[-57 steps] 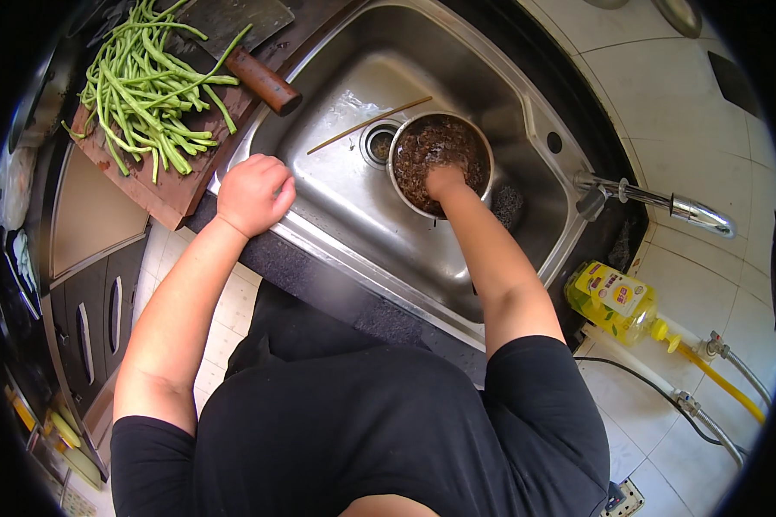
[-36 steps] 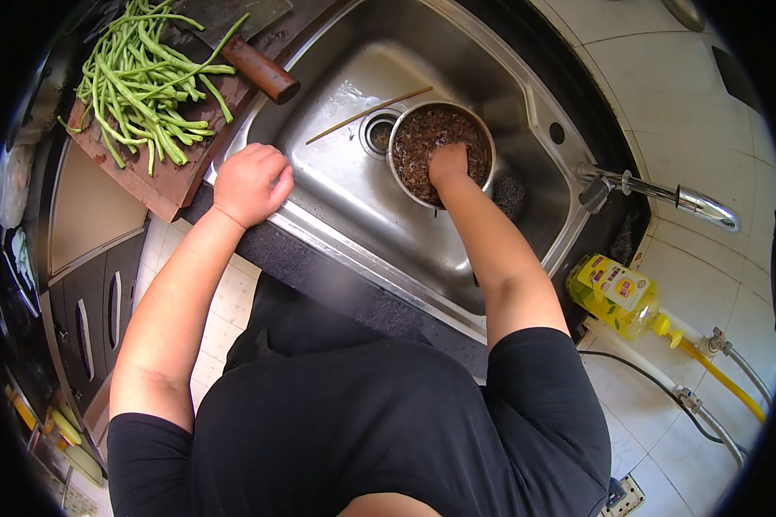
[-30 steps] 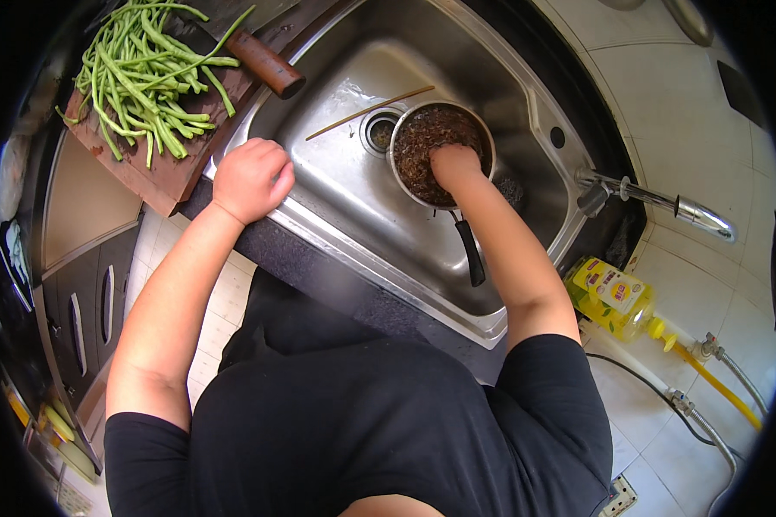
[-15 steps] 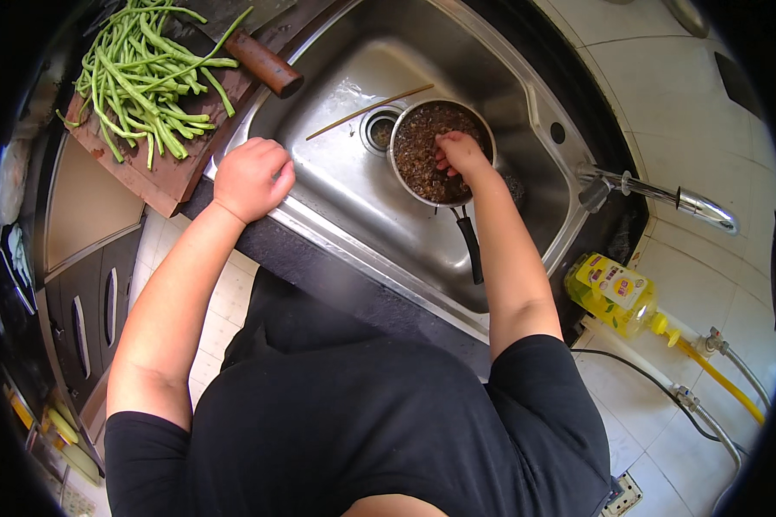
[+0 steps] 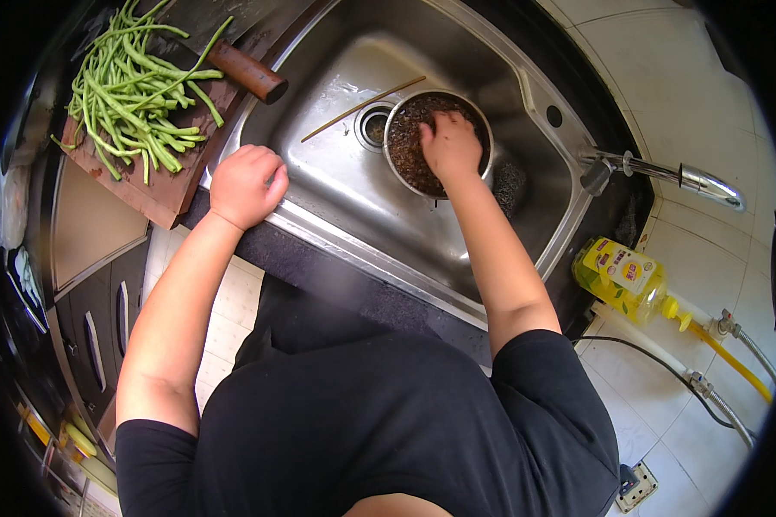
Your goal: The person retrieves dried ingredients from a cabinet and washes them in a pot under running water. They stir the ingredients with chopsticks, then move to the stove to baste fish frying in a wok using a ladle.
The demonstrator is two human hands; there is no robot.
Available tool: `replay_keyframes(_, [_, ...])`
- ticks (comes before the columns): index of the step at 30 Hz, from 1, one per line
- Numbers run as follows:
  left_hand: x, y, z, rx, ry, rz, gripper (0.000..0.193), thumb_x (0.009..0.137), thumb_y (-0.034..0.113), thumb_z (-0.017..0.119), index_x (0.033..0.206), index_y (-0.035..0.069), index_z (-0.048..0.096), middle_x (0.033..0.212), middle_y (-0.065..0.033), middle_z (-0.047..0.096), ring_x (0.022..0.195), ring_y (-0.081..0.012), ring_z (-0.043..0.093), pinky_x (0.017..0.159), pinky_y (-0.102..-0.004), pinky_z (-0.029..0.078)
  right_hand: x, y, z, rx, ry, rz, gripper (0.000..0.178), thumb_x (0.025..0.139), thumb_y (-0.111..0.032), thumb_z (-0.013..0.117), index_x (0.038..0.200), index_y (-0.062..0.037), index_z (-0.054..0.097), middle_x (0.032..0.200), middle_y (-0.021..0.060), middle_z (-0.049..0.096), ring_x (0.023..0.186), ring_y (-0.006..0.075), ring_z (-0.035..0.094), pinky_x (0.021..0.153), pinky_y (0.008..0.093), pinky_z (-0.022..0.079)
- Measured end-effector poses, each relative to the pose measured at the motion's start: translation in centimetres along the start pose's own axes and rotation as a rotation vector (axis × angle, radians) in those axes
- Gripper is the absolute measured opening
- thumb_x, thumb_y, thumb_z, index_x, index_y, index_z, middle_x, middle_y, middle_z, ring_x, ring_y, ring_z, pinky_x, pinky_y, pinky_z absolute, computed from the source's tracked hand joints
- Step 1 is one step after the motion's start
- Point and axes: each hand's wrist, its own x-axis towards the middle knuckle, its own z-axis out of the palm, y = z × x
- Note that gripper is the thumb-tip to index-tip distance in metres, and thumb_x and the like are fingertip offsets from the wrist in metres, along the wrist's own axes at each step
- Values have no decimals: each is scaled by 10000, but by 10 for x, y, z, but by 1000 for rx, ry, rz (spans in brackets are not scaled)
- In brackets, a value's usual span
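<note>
A round metal saucepan (image 5: pixel 391 164) stands in the stainless steel sink (image 5: pixel 319 177), filled with a dark brown, wet, grainy mass (image 5: pixel 409 142). My right hand (image 5: pixel 453 146) reaches into it, palm down, fingers stretched out and thumb apart; the fingertips touch or dip into the mass. The forearm covers the pan's black handle. On the sink's front-left rim rests my left hand (image 5: pixel 248 185), curled into a loose fist with nothing visible in it. A thin wooden stick (image 5: pixel 362 108) lies in the sink beside the drain (image 5: pixel 372 127).
Long green beans (image 5: pixel 142 103) lie on a wooden board (image 5: pixel 177 181) at the left, near a brown wooden handle (image 5: pixel 248 71). A dark scouring pad (image 5: pixel 509 183) sits right of the pan. The faucet (image 5: pixel 681 177) and a yellow detergent bottle (image 5: pixel 621 276) are at the right.
My right hand has opened from a curled, pinching shape and spread over the pan's contents. The pan's handle has gone from view under the forearm. My left hand stays on the rim.
</note>
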Motion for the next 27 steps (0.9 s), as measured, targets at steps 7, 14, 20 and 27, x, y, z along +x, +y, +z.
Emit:
replay_keyframes(7, [2, 1, -2, -5, -13, 16, 51, 696, 77, 612, 668, 61, 573, 705, -71, 596, 679, -264, 577, 601, -349, 473, -5, 11, 37, -221, -214, -160, 576, 884, -417, 452, 1365, -120, 342, 1457, 157, 224, 1341, 351, 204, 1084, 481, 192])
replay_keyframes(14, [2, 2, -1, 5, -12, 4, 54, 693, 96, 619, 661, 72, 582, 703, -58, 598, 687, -251, 581, 595, -348, 478, -4, 24, 40, -303, -300, -238, 476, 881, -395, 459, 1255, -100, 472, 1355, 166, 373, 1278, 352, 312, 1043, 481, 262])
replay_keyframes(20, [1, 1, 0, -2, 2, 11, 49, 686, 90, 624, 662, 74, 584, 702, -55, 600, 682, -247, 583, 590, -344, 480, -5, -3, -24, -127, -299, -112, 340, 873, -353, 480, 1005, -80, 633, 967, 117, 633, 971, 331, 589, 832, 416, 468])
replay_keyframes(27, [3, 2, 0, 4, 4, 18, 52, 683, 87, 624, 657, 73, 582, 703, -54, 601, 682, -244, 584, 592, -339, 482, 43, 62, 43, 1505, -973, 808, 313, 925, -331, 415, 906, -48, 550, 727, 75, 594, 555, 189, 569, 452, 296, 417])
